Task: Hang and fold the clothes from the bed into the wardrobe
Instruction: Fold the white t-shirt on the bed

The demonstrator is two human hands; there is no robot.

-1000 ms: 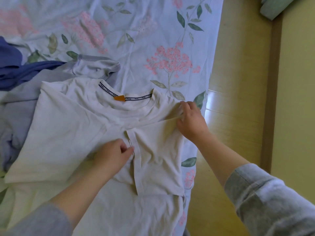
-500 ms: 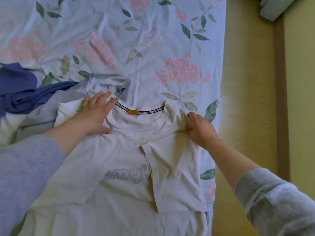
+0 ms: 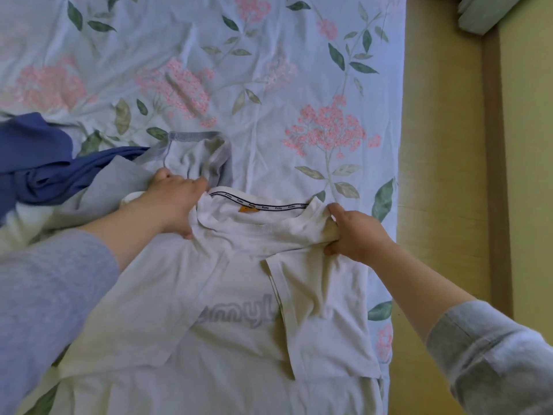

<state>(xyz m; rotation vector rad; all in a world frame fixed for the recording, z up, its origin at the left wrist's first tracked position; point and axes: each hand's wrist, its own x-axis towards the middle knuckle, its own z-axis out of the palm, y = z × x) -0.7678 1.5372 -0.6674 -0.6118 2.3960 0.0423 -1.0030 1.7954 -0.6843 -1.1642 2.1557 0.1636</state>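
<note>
Closest to the camera, two gray sleeves (image 3: 45,295) come in from the bottom corners. A white T-shirt (image 3: 227,295) lies flat on the bed, front side up, with gray letters across its chest. Its right short sleeve is folded in over the chest, and the left side is folded in too.

The left hand (image 3: 170,205) grips the shirt at the left shoulder, just beside the collar, with its fingers curled around the cloth. The right hand (image 3: 356,235) pinches the right shoulder, thumb on top and fingers tucked under a bunched bit of cloth. Between the two hands runs the collar, with a dark strip of tiny words inside it and a small orange tag (image 3: 247,208).

Just past the left hand lies a pale gray shirt (image 3: 191,157), crumpled, and the white T-shirt partly covers it. A dark blue piece of clothing (image 3: 39,163) sits in a heap at the left edge, touching the gray one.

Under everything is a light blue sheet (image 3: 269,85) with pink flowers and green leaves. To the right of the bed is a yellow floor (image 3: 443,175).
</note>
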